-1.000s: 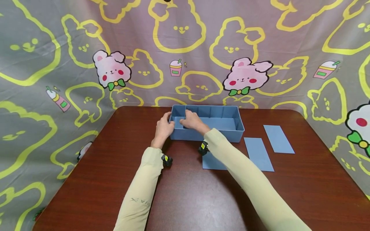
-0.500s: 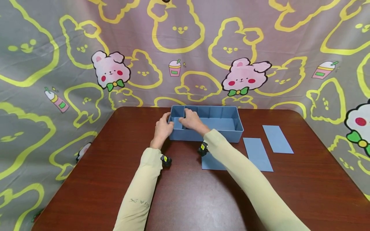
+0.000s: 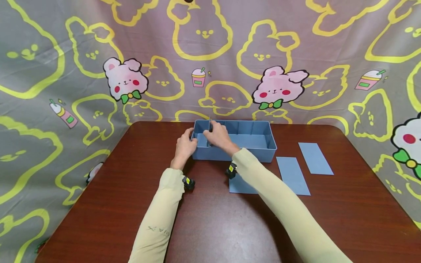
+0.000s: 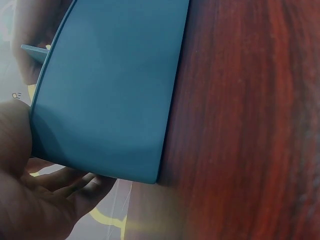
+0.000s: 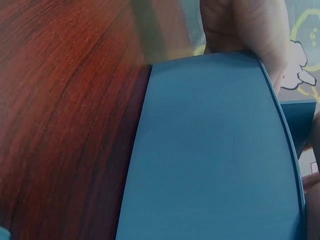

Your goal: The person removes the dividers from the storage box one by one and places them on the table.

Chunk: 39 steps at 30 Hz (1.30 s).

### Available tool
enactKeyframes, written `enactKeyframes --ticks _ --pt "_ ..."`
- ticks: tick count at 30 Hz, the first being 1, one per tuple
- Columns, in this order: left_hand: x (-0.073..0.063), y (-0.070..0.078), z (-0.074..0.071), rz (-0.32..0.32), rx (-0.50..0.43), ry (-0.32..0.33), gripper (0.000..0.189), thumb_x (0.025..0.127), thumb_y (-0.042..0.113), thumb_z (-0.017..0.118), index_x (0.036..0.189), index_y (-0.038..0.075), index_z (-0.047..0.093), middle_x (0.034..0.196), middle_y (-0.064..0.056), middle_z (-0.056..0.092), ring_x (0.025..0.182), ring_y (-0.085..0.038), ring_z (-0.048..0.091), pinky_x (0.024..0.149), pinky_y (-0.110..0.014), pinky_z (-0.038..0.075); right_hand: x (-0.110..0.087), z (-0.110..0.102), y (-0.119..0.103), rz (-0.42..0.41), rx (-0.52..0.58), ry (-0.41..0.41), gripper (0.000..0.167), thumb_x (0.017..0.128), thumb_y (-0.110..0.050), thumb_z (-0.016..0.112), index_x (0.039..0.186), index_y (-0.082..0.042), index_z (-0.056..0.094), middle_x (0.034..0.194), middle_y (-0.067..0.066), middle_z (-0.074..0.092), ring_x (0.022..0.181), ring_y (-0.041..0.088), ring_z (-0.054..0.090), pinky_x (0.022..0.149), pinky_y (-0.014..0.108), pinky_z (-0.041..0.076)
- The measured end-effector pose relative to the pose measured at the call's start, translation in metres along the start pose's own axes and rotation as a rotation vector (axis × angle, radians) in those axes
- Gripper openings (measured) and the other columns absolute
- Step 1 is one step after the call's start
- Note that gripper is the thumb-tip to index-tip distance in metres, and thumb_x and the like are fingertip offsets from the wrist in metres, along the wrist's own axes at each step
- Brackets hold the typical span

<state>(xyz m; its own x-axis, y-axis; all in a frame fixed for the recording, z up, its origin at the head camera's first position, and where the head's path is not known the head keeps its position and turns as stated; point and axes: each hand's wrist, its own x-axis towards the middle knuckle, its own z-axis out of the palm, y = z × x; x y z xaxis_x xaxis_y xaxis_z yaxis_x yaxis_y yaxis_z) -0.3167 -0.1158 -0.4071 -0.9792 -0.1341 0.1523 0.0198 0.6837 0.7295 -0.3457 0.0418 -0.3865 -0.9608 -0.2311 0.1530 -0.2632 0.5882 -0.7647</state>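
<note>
A long blue open-topped box (image 3: 251, 155) stands at the far side of the table. My left hand (image 3: 185, 146) grips its left end, thumb at the rim and fingers along the outside of the end wall, as the left wrist view shows. With my right hand (image 3: 219, 137), reaching in over the front rim, I pinch a thin blue divider (image 5: 298, 122) that stands crosswise in the left part of the box. Its top edge sticks up past the box rim. The divider's lower part is largely hidden by my right hand and the box's front wall.
Two flat blue panels, a nearer one (image 3: 293, 175) and a farther one (image 3: 316, 158), lie right of the box on the brown table (image 3: 210, 223). A third panel (image 3: 242, 184) lies in front of the box, partly under my right sleeve. A patterned curtain (image 3: 230, 65) hangs behind.
My right hand has risen slightly, and the divider's top edge now shows higher above the box rim. My left hand keeps its hold on the box's end.
</note>
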Motion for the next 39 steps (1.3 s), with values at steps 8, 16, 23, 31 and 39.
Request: enactKeyframes --ticks 8,16,23,31,39 --pt "0.000 0.000 0.000 0.004 0.000 0.005 0.050 0.093 0.016 0.053 0.144 0.019 0.048 0.127 -0.015 0.064 0.091 -0.035 0.060 0.081 -0.046 0.048 -0.002 0.002 -0.001 -0.031 0.043 0.050 0.060 0.090 -0.024 0.049 0.147 -0.004 0.041 0.070 0.007 0.066 0.053 0.023 0.062 0.053 0.032 0.048" --pt "0.002 -0.001 0.002 0.015 0.003 0.003 0.051 0.093 0.016 0.053 0.144 0.017 0.049 0.128 -0.014 0.064 0.101 -0.037 0.062 0.087 -0.049 0.049 -0.004 0.002 -0.003 -0.021 0.063 0.071 0.058 0.093 -0.023 0.048 0.147 -0.005 0.040 0.083 0.008 0.065 0.053 0.021 0.060 0.053 0.034 0.047" --pt "0.002 -0.001 0.001 0.016 0.000 0.004 0.051 0.093 0.016 0.052 0.144 0.017 0.049 0.127 -0.014 0.065 0.102 -0.038 0.062 0.089 -0.050 0.048 -0.003 0.000 -0.008 -0.042 0.054 0.099 0.053 0.093 -0.022 0.047 0.144 -0.005 0.044 0.073 0.009 0.064 0.049 0.021 0.057 0.049 0.033 0.046" --pt "0.002 -0.001 0.001 0.018 0.001 -0.002 0.051 0.093 0.016 0.051 0.144 0.017 0.048 0.127 -0.014 0.064 0.095 -0.036 0.061 0.084 -0.047 0.048 -0.003 -0.004 -0.016 -0.057 0.032 0.123 0.050 0.092 -0.019 0.047 0.140 -0.004 0.048 0.073 0.008 0.062 0.051 0.020 0.056 0.051 0.032 0.045" --pt "0.001 -0.001 0.000 0.012 -0.004 -0.001 0.051 0.093 0.016 0.052 0.144 0.017 0.048 0.124 -0.015 0.065 0.089 -0.034 0.059 0.080 -0.045 0.047 -0.002 -0.006 -0.022 -0.049 0.030 0.134 0.043 0.092 -0.020 0.047 0.133 -0.007 0.053 0.071 0.008 0.061 0.049 0.021 0.056 0.049 0.032 0.044"
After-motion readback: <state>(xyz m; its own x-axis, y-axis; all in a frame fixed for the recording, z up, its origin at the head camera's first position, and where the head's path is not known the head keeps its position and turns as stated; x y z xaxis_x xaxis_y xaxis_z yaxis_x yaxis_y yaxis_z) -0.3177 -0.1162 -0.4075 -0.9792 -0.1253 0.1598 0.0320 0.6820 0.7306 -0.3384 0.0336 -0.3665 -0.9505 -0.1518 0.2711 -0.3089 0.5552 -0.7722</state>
